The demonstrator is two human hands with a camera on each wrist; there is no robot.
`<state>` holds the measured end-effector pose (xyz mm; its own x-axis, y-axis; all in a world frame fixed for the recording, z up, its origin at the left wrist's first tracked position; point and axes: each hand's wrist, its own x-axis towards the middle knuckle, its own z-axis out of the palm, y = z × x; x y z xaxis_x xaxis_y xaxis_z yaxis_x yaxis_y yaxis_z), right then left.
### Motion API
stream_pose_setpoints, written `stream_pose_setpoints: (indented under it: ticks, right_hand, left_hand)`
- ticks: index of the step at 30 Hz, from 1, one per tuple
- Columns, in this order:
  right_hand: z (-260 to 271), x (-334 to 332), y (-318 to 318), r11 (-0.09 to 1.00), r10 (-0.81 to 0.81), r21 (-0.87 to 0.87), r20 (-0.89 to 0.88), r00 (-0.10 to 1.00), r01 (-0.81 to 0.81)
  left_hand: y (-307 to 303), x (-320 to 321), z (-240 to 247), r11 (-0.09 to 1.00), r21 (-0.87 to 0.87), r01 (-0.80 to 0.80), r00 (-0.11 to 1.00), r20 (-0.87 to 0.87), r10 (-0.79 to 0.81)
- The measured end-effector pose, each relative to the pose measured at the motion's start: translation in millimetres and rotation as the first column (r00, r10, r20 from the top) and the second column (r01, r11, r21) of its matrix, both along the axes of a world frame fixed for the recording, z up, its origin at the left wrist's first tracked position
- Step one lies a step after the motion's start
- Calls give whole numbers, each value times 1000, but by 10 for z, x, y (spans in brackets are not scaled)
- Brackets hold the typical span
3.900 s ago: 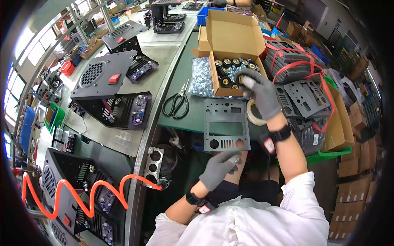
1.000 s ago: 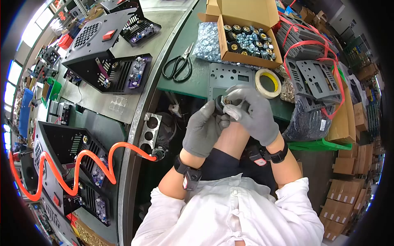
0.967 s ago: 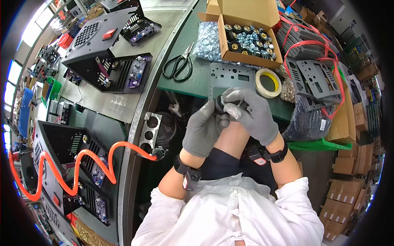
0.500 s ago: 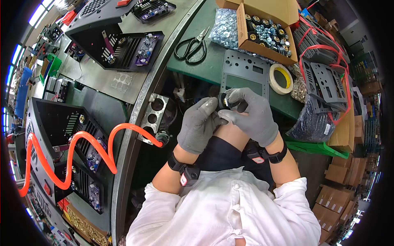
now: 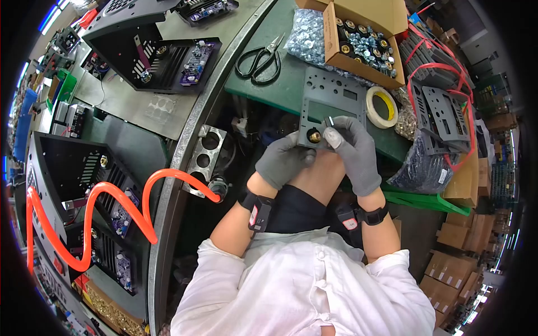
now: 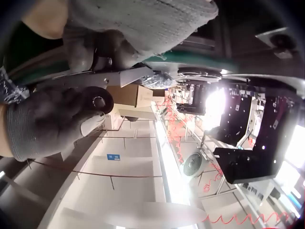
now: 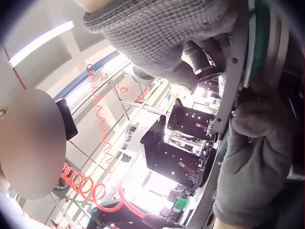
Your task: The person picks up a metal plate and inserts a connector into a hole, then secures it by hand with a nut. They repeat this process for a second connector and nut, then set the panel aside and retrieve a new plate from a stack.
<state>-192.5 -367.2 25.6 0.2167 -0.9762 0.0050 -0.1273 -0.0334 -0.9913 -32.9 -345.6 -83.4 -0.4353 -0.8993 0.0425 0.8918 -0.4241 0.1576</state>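
A grey metal panel with round holes and a rectangular cutout lies at the green table's near edge, its near end overhanging. A brass-centred round fitting shows in its near left hole. My gloved left hand has its fingers curled under that corner, at the fitting, whose underside is hidden. Over the panel, my gloved right hand pinches a black ring-shaped part between thumb and fingers, close to the fitting. The right wrist view shows the same black part at the right fingertips.
Behind the panel stands an open cardboard box of black round fittings and bolts. Scissors lie left, a tape roll right, strapped grey panels beyond. An orange coiled hose crosses the metal bench's side.
Both hands had been together over the lap with a black fitting; now a brass centre shows in the panel's near left hole. The left hand has gone under the corner, the right hand over it.
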Motion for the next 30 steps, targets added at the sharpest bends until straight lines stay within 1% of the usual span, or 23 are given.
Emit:
stream_pose_setpoints:
  ticks: [1,3,5,7,8,9,10,12,13,14,15,16,17,19,20,22,23,25,26,28,30]
  right_hand:
    - [14,-33,21,1000,-4,0,-6,1000,4]
    - [64,-94,77,999,-46,-19,-113,993,44]
    - [97,-140,116,999,-47,-10,-103,994,46]
    - [136,-181,136,999,-42,-8,-91,995,41]
    - [153,-194,147,999,-39,-16,-131,991,37]
    - [162,-201,159,999,-34,-22,-170,985,31]
    - [166,-210,175,999,-35,-20,-170,985,32]
    - [173,-233,197,995,5,-95,-261,965,-31]
    - [176,-239,197,995,7,-94,-261,965,-32]
    - [179,-243,196,955,11,-270,-391,920,-126]
    - [183,-245,200,876,-11,-419,-512,859,-238]
    - [213,-240,180,822,-11,-482,-546,838,-303]
    - [223,-245,145,823,-10,-481,-546,838,-303]
    - [239,-273,81,754,2,-529,-590,807,-389]
    - [251,-283,63,755,1,-528,-591,807,-388]
    - [285,-291,41,789,78,-447,-607,791,-421]
    - [342,-273,40,790,78,-446,-607,791,-421]
    - [466,-227,37,822,81,-338,-726,683,-458]
    - [457,-231,8,822,83,-337,-727,682,-460]
    - [427,-250,-63,636,5,-458,-802,597,-621]
    - [439,-213,-76,644,-18,-453,-814,580,-616]
  left_hand:
    - [-2,-46,5,1000,0,4,1000,-6,-4]
    - [33,-137,36,998,12,60,988,-146,-58]
    - [61,-203,107,997,0,75,987,-143,-75]
    - [79,-255,161,998,-56,17,999,-31,-18]
    - [98,-287,167,998,-56,20,999,-33,-22]
    - [125,-323,170,998,-59,-11,999,-30,10]
    - [151,-341,175,997,-62,-44,999,-27,42]
    - [189,-340,226,999,-29,-40,999,-18,39]
    - [201,-335,262,999,2,-37,999,-10,37]
    - [211,-326,309,999,5,-40,999,-10,40]
    - [224,-316,360,999,24,-42,999,9,42]
    - [233,-309,383,998,42,-44,999,27,42]
    - [232,-307,361,998,43,-44,999,27,43]
    - [233,-316,281,999,22,-41,999,15,40]
    - [230,-323,253,999,23,-40,999,15,39]
    - [228,-330,212,999,-28,-41,999,11,42]
    - [234,-335,205,999,-27,-41,999,10,42]
    - [245,-346,197,998,20,-65,998,18,65]
    - [247,-343,206,998,21,-67,998,17,66]
    - [250,-335,245,997,25,-73,996,52,72]
    - [249,-333,262,996,2,-88,994,64,88]
